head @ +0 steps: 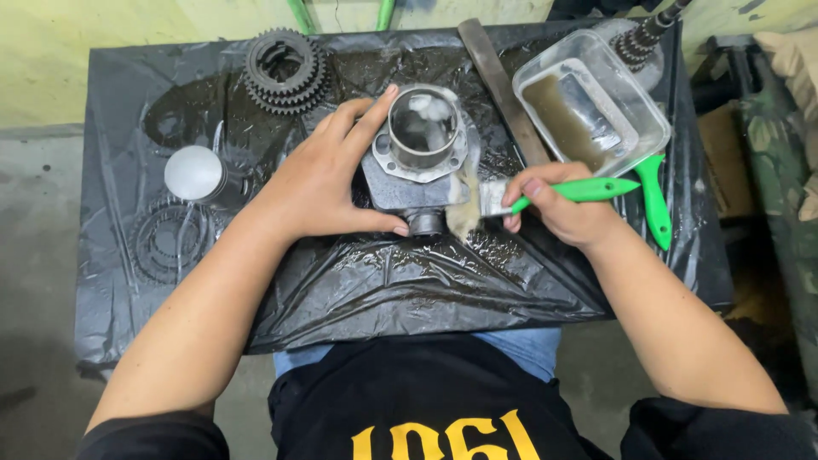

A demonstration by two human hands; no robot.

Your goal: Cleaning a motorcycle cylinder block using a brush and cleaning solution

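Head view
Left hand (pixel 328 175): spread and curved around the left side of the engine cylinder (pixel 422 153), thumb under its lower port, fingers at its rim; the grip seems meant to steady the part against the brush strokes.
Right hand (pixel 562 204): pinched on the green handle of the paintbrush (pixel 545 194), the wet bristles touching the cylinder's lower right flank.
Engine cylinder: near the middle of the table (pixel 409 281), grey cast metal, a smooth round bore standing open upward, wet and streaked.
Table cover: crinkled black plastic sheet, glossy with liquid, apparently there to catch drips.
Plastic tray (pixel 596 98): clear, rectangular, towards the far right corner, holding murky brown liquid, within the brush's reach.
Second brush (pixel 654 200): green handle, beside the tray's near end.
Gears (pixel 285 68): dark toothed stack, far left.
Piston (pixel 200 175): dull silver, round, near the left edge.
Flat metal bar (pixel 498 85): lies slanted between cylinder and tray.
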